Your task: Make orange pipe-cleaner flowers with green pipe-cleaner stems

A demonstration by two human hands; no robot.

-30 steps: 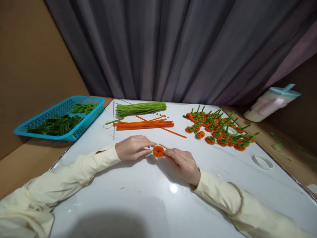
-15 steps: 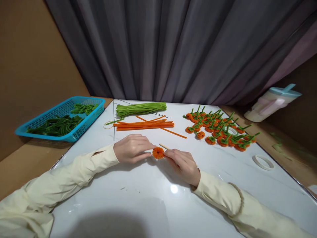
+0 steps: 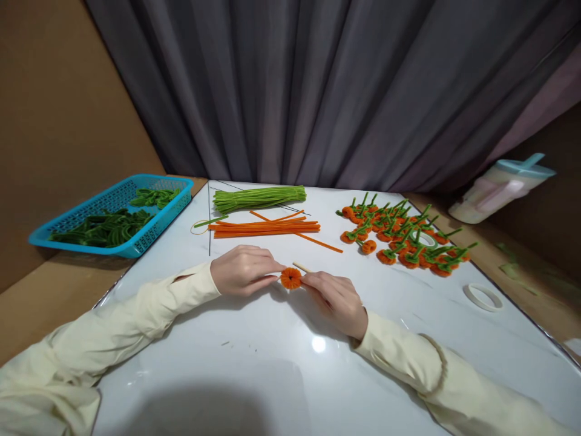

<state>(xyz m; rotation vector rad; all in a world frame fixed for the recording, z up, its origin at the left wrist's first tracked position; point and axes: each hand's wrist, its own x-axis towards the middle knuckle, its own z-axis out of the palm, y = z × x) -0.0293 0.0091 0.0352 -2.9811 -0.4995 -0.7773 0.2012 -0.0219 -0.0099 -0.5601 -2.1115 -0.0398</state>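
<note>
An orange pipe-cleaner coil (image 3: 290, 278) sits wound around a thin wooden stick (image 3: 300, 267) just above the white table (image 3: 254, 375). My right hand (image 3: 334, 301) grips the stick, whose tip pokes out behind the coil. My left hand (image 3: 245, 270) pinches the coil from the left with its fingertips. Both hands rest low over the middle of the table.
Behind lie straight orange pipe cleaners (image 3: 265, 227) and a green bundle (image 3: 259, 198). Several finished orange-and-green pieces (image 3: 402, 238) pile at the right, with a tape ring (image 3: 483, 297) nearer. A blue basket (image 3: 111, 215) of green pieces stands left; a lidded jug (image 3: 499, 187) far right.
Hands and coil stay in nearly the same place; the fingers shift slightly around the coil.
</note>
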